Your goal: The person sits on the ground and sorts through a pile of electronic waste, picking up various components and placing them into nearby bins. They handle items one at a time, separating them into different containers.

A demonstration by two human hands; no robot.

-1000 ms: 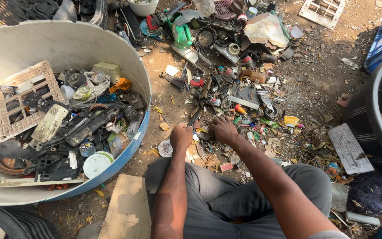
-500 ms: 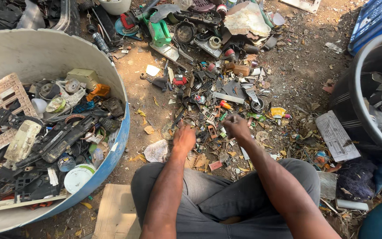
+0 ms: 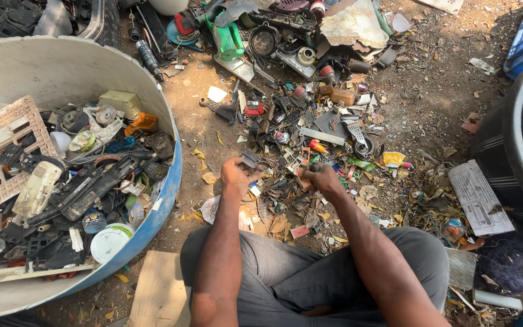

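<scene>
I sit on the ground with my grey-trousered knees apart. My left hand [image 3: 236, 177] is raised over the dirt and pinches a small dark grey plastic piece [image 3: 249, 158] between thumb and fingers. My right hand [image 3: 321, 177] is curled beside it, closed on a small dark scrap that my fingers mostly hide. Both hands hover above a spread of broken plastic and metal scrap [image 3: 310, 130] lying in front of me.
A big cut-open blue and white drum [image 3: 171, 181] at my left holds plastic casings, a beige grid and lids. A black tub [image 3: 516, 139] stands at right, next to a white printed board [image 3: 478, 197]. A green tool housing [image 3: 228, 39] lies farther ahead. Cardboard [image 3: 158, 290] sits by my left knee.
My hands have lifted off the scrap on the ground and come toward me, each now holding a small piece. The view has shifted slightly, with the drum sliding left.
</scene>
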